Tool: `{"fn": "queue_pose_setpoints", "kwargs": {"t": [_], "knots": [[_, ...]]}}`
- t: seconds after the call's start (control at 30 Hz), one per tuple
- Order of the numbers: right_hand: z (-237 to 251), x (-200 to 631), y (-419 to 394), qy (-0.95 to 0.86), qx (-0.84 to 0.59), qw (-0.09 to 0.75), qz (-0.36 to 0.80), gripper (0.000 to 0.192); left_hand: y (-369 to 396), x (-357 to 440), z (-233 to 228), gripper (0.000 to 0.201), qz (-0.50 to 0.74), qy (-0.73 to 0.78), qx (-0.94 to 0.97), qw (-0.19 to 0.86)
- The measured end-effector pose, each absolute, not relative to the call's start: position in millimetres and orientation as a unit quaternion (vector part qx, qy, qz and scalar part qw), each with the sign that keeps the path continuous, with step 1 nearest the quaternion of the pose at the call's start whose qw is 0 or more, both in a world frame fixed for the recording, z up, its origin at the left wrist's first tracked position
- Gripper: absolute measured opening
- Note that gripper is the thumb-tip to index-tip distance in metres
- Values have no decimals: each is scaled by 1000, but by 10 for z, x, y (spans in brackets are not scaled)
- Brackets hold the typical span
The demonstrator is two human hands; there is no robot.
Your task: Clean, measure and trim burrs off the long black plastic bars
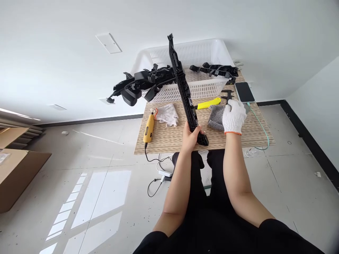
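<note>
My bare left hand [191, 137] is closed around the lower end of a long black plastic trim part [182, 79]. The part slants up and away, crossing in front of the white basket. On my right hand [234, 114] is a white knitted glove with an orange cuff. Its fingers are curled down at the table, beside a grey cloth [216, 117]; what they hold, if anything, is hidden. Just beyond lies a black caliper [227, 94]. A yellow-handled cutter [209, 103] rests between the trim part and my right hand.
A white plastic basket [203, 90] at the back of the table [164, 141] holds several black parts [143, 83], some overhanging its left side. A yellow corded power tool [149, 128] and a white glove [168, 114] lie left. A phone [244, 92] and green cable [261, 123] lie right.
</note>
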State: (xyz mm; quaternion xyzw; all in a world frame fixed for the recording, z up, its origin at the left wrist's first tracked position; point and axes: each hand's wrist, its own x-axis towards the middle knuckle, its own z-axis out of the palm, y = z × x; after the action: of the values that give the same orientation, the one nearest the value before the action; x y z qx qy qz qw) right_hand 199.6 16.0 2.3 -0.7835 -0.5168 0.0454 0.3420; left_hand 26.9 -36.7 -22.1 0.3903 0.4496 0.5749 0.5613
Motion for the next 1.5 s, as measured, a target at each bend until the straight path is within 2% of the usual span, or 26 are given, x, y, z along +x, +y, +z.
{"fn": "queue_pose_setpoints", "kwargs": {"t": [0.07, 0.27, 0.33, 0.5, 0.63, 0.73, 0.87, 0.97, 1.27, 1.5], "knots": [[-13, 2002, 196, -524, -782, 326, 87, 44, -385, 250, -210, 31, 573, 436, 388, 575], [-83, 1906, 227, -516, -748, 393, 143, 42, -448, 217, -217, 42, 527, 363, 374, 671], [-77, 1889, 255, -504, -769, 375, 119, 41, -440, 225, -264, 44, 525, 369, 397, 657], [-53, 1946, 330, -479, -823, 300, 63, 40, -417, 254, -346, 33, 521, 406, 447, 603], [-44, 1912, 364, -494, -814, 300, 53, 44, -425, 290, -317, 34, 540, 439, 451, 559], [-17, 1829, 429, -511, -815, 269, 42, 45, -427, 322, -303, 30, 561, 446, 448, 535], [103, 1757, 531, -484, -852, 169, 102, 53, -422, 344, -313, 26, 569, 458, 449, 515], [232, 1717, 541, -473, -858, 123, 158, 52, -412, 344, -323, 30, 568, 460, 441, 520], [295, 1729, 542, -476, -849, 119, 196, 39, -393, 376, -334, 33, 581, 412, 381, 589], [283, 1802, 542, -472, -844, 129, 220, 38, -383, 375, -337, 32, 582, 415, 382, 586]]}}
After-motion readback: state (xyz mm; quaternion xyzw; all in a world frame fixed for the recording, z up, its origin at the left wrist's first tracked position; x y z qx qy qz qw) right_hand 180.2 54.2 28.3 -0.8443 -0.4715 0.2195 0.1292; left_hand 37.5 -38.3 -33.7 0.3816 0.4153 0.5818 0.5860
